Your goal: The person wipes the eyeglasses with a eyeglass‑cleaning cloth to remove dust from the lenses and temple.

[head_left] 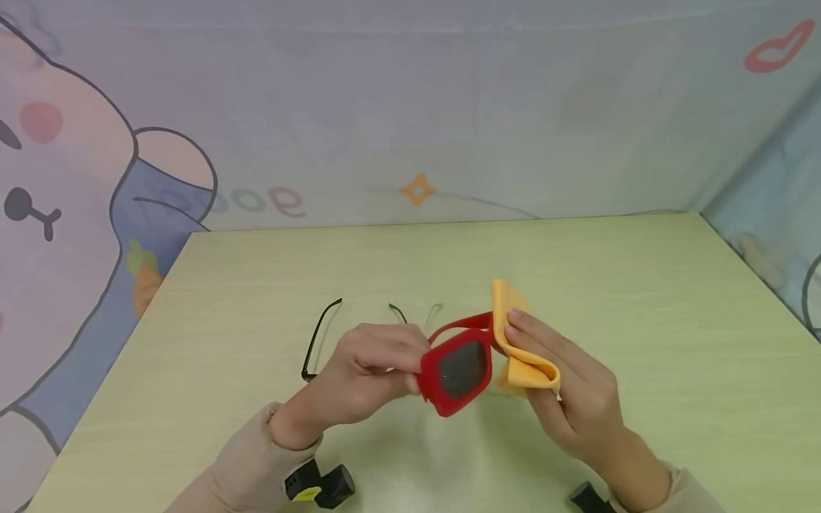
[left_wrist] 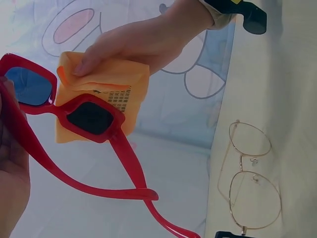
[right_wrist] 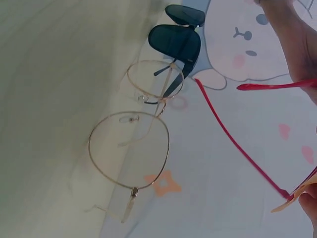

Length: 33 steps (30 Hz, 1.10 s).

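Observation:
My left hand (head_left: 368, 370) pinches a pair of red-framed sunglasses (head_left: 476, 406) by one end of the front, holding them up over the table. From the other side, my right hand (head_left: 584, 399) holds a folded yellow cloth (head_left: 522, 370) between thumb and fingers, at the far lens end of the frame. In the left wrist view the cloth (left_wrist: 104, 74), with a dark printed patch, lies behind the dark lens (left_wrist: 90, 118), and both red temples (left_wrist: 84, 184) are unfolded. The right wrist view catches one temple (right_wrist: 228, 134) and, at its edge, the right thumb and the cloth.
Thin gold-rimmed eyeglasses (left_wrist: 231, 198) rest on the table (head_left: 641, 299), beyond the hands. Dark sunglasses (right_wrist: 173, 42) lie beside them, one black temple (head_left: 317, 331) showing left of my left hand. A printed cloth backdrop (head_left: 449, 107) rises behind the table.

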{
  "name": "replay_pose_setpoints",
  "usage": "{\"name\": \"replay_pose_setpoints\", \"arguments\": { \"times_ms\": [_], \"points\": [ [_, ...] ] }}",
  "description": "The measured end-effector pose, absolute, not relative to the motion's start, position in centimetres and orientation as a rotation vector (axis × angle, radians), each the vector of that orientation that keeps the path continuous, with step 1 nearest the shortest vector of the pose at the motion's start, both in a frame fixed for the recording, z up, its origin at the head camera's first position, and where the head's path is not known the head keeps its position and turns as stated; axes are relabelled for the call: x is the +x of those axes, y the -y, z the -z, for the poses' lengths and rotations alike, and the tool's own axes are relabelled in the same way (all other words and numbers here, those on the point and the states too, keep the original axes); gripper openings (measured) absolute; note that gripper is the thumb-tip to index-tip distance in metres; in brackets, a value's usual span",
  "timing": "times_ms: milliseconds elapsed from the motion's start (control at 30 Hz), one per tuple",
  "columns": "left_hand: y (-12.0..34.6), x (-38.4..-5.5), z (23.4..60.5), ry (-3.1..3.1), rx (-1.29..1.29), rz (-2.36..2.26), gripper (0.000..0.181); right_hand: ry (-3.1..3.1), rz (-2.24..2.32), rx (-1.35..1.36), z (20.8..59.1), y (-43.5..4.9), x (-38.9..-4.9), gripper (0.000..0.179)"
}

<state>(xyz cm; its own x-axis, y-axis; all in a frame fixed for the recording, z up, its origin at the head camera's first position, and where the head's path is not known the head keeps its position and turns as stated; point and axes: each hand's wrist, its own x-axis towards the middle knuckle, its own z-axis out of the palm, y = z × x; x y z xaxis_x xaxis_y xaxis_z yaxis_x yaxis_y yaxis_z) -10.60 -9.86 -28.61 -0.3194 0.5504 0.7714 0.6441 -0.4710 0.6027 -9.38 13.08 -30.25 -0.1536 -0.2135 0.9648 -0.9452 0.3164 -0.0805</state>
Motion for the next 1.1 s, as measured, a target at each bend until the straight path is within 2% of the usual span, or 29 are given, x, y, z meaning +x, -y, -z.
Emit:
{"name": "replay_pose_setpoints", "arguments": {
  "times_ms": [367,667,767,867,967,1100],
  "points": [
    [10.1,-10.4,28.3,1.548,-1.766,1.888,0.015,1.558,-0.931,1.158,30.4,-13.1,-9.0,0.037],
    [10.1,-10.5,28.4,1.558,-1.791,1.887,0.015,1.743,-1.053,1.054,31.4,-14.0,-9.1,0.037],
    [10.1,-10.5,28.4,1.572,-1.8,1.899,0.015,1.885,-1.379,0.865,31.7,-14.6,-8.7,0.025],
    [10.0,-10.5,28.4,1.589,-1.815,1.887,0.015,1.959,-1.976,0.559,31.4,-15.2,-8.6,0.024],
    [10.0,-10.6,28.4,1.615,-1.848,1.803,0.014,1.797,-2.613,0.283,31.1,-15.9,-9.0,0.025],
    [10.0,-10.7,28.1,1.668,-1.902,1.543,0.012,1.366,-3.229,0.177,31.0,-16.9,-9.7,0.027]
  ]
}}
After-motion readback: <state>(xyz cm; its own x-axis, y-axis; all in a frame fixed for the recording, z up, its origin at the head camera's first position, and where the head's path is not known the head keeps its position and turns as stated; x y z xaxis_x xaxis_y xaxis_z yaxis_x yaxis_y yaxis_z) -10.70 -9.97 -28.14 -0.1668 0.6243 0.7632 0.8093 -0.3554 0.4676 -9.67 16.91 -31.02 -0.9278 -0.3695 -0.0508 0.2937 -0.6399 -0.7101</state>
